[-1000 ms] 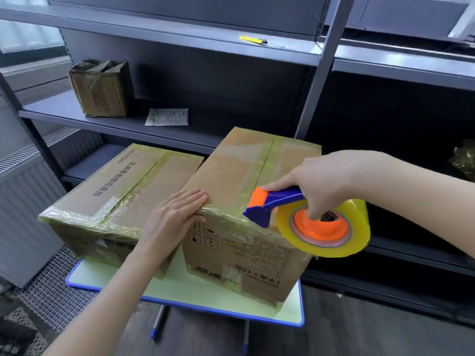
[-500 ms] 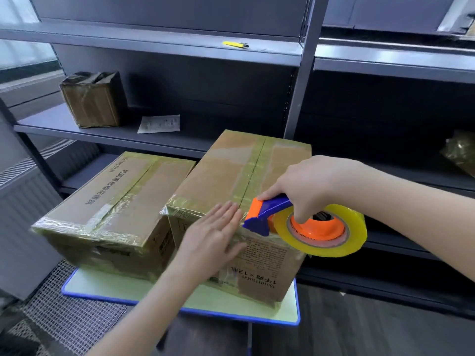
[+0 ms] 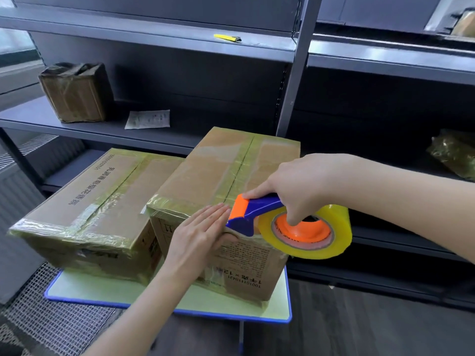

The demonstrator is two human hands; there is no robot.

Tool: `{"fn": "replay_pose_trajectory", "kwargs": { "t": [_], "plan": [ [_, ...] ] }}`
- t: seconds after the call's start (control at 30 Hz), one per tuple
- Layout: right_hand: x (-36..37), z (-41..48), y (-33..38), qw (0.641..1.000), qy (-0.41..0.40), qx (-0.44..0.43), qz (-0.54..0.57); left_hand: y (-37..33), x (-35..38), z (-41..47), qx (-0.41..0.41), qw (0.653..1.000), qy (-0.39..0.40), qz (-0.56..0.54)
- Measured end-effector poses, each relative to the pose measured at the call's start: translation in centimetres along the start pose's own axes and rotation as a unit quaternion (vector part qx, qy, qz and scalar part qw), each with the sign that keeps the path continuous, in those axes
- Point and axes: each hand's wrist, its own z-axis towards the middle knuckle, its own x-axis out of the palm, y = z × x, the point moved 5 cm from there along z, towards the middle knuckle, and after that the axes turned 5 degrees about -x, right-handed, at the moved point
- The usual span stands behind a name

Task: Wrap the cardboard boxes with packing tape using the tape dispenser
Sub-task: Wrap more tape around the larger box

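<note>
On the table [image 3: 108,289]: two cardboard boxes [image 3: 102,191]. My right hand [image 3: 303,183] grips the one tape dispenser [image 3: 259,206]; left hand [image 3: 198,235] presses one box, fingers straight.

One wide-angle camera on the person's head faces forward and down, close above the tape-wrapped brown cardboard box [image 3: 218,170] at centre and a second such box [image 3: 84,201] at 9 o'clock. The left hand [image 3: 203,232] reaches in from 7 o'clock. The right hand [image 3: 295,186], gripping the blue-and-orange plastic tape dispenser [image 3: 253,214], comes from 3 o'clock. Dark grey metal shelving [image 3: 180,27] spans 12 o'clock.
</note>
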Motion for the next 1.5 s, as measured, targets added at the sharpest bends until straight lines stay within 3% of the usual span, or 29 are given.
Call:
{"fn": "replay_pose_trajectory", "kwargs": {
  "t": [0.13, 0.3, 0.53, 0.7, 0.9, 1.17, 1.5],
  "plan": [
    [0.3, -0.6, -0.5, 1.0, -0.009, 0.002, 0.012, 0.1, -0.1, 0.1, 0.006, 1.0, 0.01, -0.006],
    [2.7, -3.4, -3.5, 0.995, 0.043, 0.053, 0.07, 1.9, -1.5, 0.1, -0.035, 0.999, 0.008, -0.021],
    [6.2, -5.5, -5.6, 0.995, 0.035, 0.066, 0.072, -0.1, -0.4, -0.1, -0.02, 0.998, 0.066, -0.004],
    [6.3, -5.9, -5.8, 0.997, 0.022, 0.059, 0.052, -2.1, -0.9, 0.7, -0.019, 0.992, 0.088, 0.086],
    [7.0, -6.4, -5.6, 0.995, 0.043, 0.059, 0.063, -7.5, 1.8, 1.4, 0.069, 0.996, 0.051, 0.028],
    [8.8, -6.7, -6.1, 0.992, 0.045, 0.069, 0.093, -7.5, 2.5, 1.1, 0.046, 0.999, -0.017, -0.021],
    [11.1, -8.8, -6.9, 0.991, 0.05, 0.078, 0.092, -7.0, 1.9, 1.3, 0.026, 0.998, -0.004, -0.051]
  ]
}}
